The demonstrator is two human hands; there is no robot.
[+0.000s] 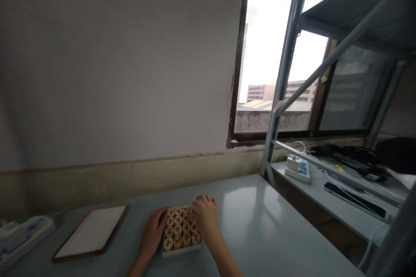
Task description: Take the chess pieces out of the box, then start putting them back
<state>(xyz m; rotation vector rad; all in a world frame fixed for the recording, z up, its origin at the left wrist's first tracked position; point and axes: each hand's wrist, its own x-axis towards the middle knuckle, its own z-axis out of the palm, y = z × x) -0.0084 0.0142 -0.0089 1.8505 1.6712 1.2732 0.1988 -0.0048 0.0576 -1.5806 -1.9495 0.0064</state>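
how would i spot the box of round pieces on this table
Start at the grey table against the wall. Between the left hand and right hand sits the pale box; its red-marked round pieces set it apart from the flat framed board.

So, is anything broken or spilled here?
Nothing looks spilled: the round pieces I can see sit in rows in their box. But the wall looks chipped and rough by the lower-left corner of the window.

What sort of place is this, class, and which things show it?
Possibly a dormitory or simple workroom: a metal frame with a raised panel stands by the window, near a plain grey table.
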